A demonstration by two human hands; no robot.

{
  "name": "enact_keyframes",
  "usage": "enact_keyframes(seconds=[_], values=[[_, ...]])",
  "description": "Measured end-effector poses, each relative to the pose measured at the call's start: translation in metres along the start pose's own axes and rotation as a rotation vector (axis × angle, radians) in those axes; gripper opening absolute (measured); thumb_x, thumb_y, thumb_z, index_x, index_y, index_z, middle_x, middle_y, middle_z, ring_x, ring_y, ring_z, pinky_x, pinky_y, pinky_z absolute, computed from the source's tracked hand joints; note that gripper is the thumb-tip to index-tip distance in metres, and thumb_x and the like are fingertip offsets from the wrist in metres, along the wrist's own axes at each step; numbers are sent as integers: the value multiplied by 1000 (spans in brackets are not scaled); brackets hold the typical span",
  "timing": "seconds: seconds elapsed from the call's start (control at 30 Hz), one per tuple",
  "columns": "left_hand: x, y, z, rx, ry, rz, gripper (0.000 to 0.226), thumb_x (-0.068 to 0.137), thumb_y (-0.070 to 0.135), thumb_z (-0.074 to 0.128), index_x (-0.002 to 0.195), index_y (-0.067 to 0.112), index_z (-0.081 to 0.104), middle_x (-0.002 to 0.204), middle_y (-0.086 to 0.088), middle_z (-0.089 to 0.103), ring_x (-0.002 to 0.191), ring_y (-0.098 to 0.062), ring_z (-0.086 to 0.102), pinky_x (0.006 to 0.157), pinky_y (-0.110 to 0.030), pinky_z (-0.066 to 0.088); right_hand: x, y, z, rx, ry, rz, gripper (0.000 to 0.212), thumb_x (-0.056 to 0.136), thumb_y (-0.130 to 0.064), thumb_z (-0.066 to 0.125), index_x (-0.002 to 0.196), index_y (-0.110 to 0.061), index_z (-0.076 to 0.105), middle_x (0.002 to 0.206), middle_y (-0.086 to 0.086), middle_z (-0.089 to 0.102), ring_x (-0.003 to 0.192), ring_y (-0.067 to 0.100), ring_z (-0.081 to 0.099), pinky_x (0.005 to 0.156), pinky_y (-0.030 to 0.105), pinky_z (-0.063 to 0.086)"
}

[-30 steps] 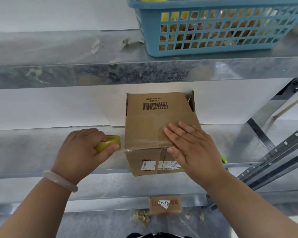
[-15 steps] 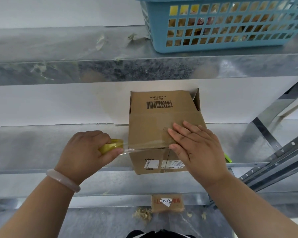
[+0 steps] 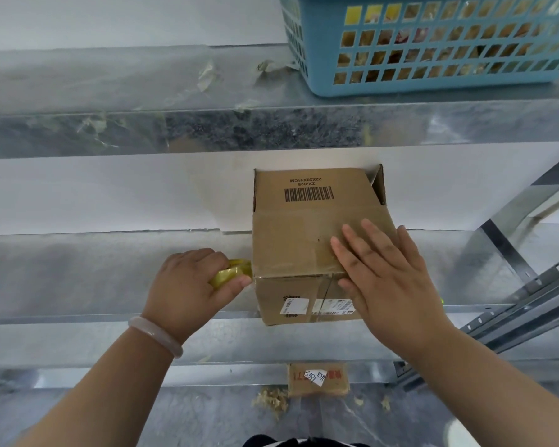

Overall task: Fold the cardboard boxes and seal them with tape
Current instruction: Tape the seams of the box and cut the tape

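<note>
A brown cardboard box [image 3: 299,227] with a barcode on its top stands on the metal shelf [image 3: 110,272]. Its far right flap sticks up a little. My right hand [image 3: 388,279] lies flat on the box's near right top, fingers straight, pressing over the front edge. My left hand [image 3: 191,285] grips a yellowish roll of clear tape [image 3: 231,272] right against the box's left side, near the top front corner. Clear tape runs across the box top and down its front face.
A blue plastic basket [image 3: 433,43] holding items sits on the upper shelf at the right. Diagonal metal braces [image 3: 523,304] cross at the right. A small cardboard piece [image 3: 318,379] and paper scraps lie on the floor below. Tape scraps stick to the upper shelf.
My left hand has brought the tape roll right up against the box's left side, closing the stretch of tape that showed half a second ago. My right hand stays pressed on the box.
</note>
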State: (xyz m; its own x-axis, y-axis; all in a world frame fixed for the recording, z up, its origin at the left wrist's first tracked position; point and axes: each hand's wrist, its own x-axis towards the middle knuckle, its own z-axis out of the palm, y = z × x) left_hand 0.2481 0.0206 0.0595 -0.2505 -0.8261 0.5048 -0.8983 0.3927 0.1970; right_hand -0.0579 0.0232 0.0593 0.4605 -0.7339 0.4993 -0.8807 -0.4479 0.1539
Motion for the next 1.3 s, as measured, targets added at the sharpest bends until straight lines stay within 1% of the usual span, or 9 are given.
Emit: enact_keyframes(seconds=[0.17,0.3,0.43,0.57,0.67,0.77,0.9,1.07,1.3], values=[[0,1,2,-23,13,-38,54,88,67,36,67,20,55,60,13,40,52,-12,40,56,-26,34,14,-31,-7,97,11,-62,54,103,-42,29,147,-12,38,153,5,39,146,22,28,117,47,23],[-1,3,3,-18,5,-55,44,85,60,45,67,21,55,59,12,42,52,-13,41,55,-26,34,26,-54,11,327,221,-40,33,101,-37,49,127,-25,65,131,-9,62,130,17,52,107,44,42],[-4,4,4,-48,-9,-89,43,85,60,44,67,23,55,59,12,42,51,-12,43,50,-24,33,26,-58,23,345,368,-6,22,93,-34,66,114,-30,73,121,-14,67,121,13,59,99,41,47],[-5,0,2,-117,-34,-123,42,84,64,43,75,26,61,66,12,51,57,-9,48,50,-18,32,30,-58,25,356,378,-12,20,92,-31,69,111,-29,74,119,-14,68,119,14,61,94,43,50],[-9,-7,-3,-268,-47,-110,41,83,64,47,102,32,63,84,16,57,74,-5,53,61,-15,41,26,-58,25,349,381,-27,21,92,-30,68,113,-29,74,121,-13,67,120,15,60,94,44,50],[-16,-13,-8,-342,-41,-30,48,90,62,42,125,31,57,88,21,47,81,1,49,67,-7,38,21,-59,23,340,386,-44,22,92,-29,69,113,-28,73,122,-12,66,121,15,60,94,44,50],[-20,-20,-9,-274,-56,102,45,92,56,45,124,29,60,89,13,47,72,-2,47,61,-16,42,15,-62,21,326,386,-58,22,91,-29,69,113,-28,73,123,-12,66,120,16,60,93,45,51],[-13,-27,-6,-59,-38,274,58,92,61,36,115,20,70,76,2,55,51,-14,51,50,-21,42,15,-62,19,325,381,-62,22,91,-29,70,112,-28,73,122,-11,66,120,15,60,94,44,51],[0,-35,4,-99,-136,246,67,90,68,30,121,20,65,79,4,55,55,-13,54,49,-24,48,25,-60,19,357,341,-23,19,93,-32,67,110,-29,74,120,-12,67,120,13,60,95,43,50]])
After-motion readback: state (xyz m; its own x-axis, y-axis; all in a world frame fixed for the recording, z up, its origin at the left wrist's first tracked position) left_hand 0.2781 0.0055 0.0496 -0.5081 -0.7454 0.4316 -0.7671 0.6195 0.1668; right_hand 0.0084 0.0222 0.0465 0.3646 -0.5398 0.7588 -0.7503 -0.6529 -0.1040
